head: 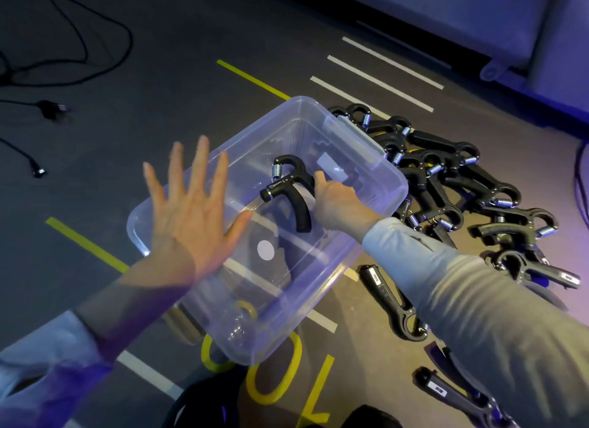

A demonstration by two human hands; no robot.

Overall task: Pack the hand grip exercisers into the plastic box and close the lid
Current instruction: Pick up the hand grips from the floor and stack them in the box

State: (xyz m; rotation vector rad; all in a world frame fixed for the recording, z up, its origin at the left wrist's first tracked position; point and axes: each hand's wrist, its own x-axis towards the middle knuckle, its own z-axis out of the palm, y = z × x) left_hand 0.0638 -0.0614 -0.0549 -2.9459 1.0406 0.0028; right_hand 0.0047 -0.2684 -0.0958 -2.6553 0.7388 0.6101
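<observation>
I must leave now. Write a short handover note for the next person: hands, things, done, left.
Left hand: open, fingers spread over the plastic box, holding nothing.
Right hand: inside the box, holding one hand grip exerciser.
Pile of exercisers: on the floor, right of the box.
Done: first exerciser going in.
Left: pack the pile, close the lid; no lid clearly in view.

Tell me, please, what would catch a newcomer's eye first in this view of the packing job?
Probably the clear plastic box in the middle of the floor, with the right hand inside it holding a black hand grip exerciser. Next, the left hand spread wide open, fingers straight, at the box's left edge. Then the dark pile of exercisers heaped on the floor to the right of the box, still unpacked.
</observation>
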